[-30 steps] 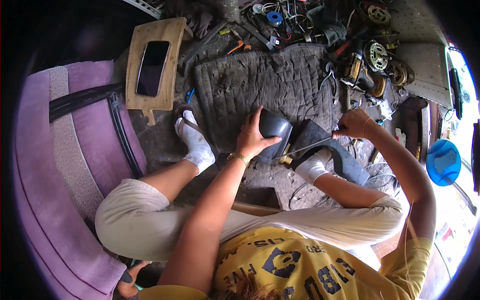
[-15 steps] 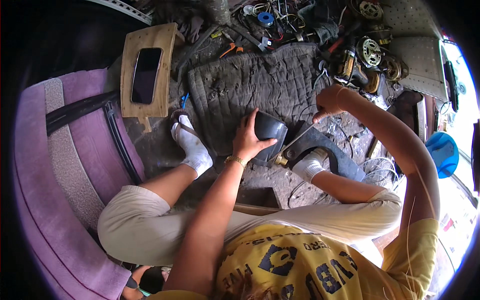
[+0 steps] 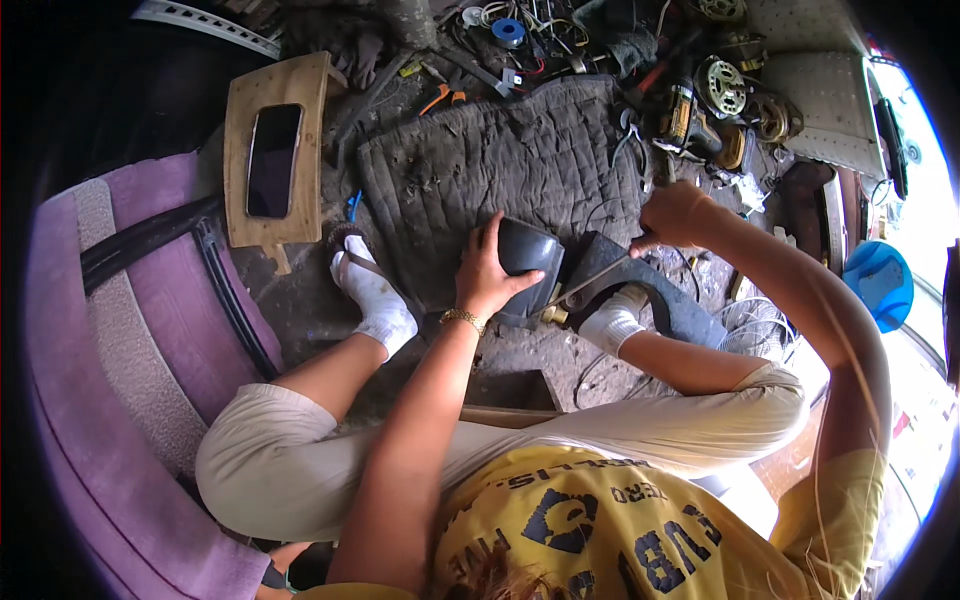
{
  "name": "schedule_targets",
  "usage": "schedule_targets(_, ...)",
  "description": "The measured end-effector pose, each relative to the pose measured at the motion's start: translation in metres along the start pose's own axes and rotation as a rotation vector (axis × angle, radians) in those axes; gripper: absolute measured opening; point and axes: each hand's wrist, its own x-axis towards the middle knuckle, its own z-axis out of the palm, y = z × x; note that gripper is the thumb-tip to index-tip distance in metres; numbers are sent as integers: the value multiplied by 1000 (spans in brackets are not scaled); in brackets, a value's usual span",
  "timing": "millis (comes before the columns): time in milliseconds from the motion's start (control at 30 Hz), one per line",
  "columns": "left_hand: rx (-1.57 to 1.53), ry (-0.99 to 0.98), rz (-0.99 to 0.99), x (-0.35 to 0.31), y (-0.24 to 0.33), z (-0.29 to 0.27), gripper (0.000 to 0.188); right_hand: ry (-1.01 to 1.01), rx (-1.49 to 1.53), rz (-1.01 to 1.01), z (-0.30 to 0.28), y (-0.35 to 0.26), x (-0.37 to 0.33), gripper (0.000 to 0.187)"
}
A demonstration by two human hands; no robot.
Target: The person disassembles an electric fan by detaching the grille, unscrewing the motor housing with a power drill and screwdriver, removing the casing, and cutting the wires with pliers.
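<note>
Sitting on the floor here, cream cotton trousers (image 3: 600, 430) bunched around my folded legs. Just past them my left hand (image 3: 487, 278) is spread wide over a dark grey, smooth, box-shaped plastic housing (image 3: 528, 245), thumb out across it. It sits on the floor at the near edge of the mat, roughly between my feet. At its lower right corner there's a yellowish, brass-looking stub (image 3: 553, 315).

My right hand (image 3: 672, 217) is curled tight around the far end of a thin, straight metal rod (image 3: 596, 285) slanting down to that stub. Can't tell whether the tip is seated or just beside it. My right white-socked foot (image 3: 613, 320) is tucked into the curve of a flat black plate (image 3: 692, 325).

My two cents: lean the left palm down so the housing can't twist, check the tip's bedded properly, then put force on gradually. Keep the left thumb out of the rod's line, because a slip would sting, and watch that foot too.

Further out is the dark quilted cloth mat (image 3: 500, 150), then a yellow-and-black cordless drill (image 3: 685, 120) off to the right and a blue round spool (image 3: 508, 32) beyond.
</note>
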Motion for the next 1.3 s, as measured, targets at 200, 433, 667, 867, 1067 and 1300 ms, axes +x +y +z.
schedule_targets(200,63,-59,-24,-1,8,0,127,-64,-140,-94,-37,-4,30,85)
schedule_targets(433,-4,-94,-40,-2,1,-5,126,122,204,-106,18,-7,-77,54)
schedule_targets(667,-47,-23,78,3,-13,2,126,146,175,-68,14,-21,-86,47)
schedule_targets(867,-49,-10,62,9,-9,-2,125,107,184,-130,-7,-17,-63,46)
schedule_targets(1067,-40,-35,25,10,-11,-6,124,182,213,-125,-23,-9,-56,38)
schedule_targets(1300,16,-16,4,10,-7,-7,120,58,168,-103,-43,-27,-42,38)
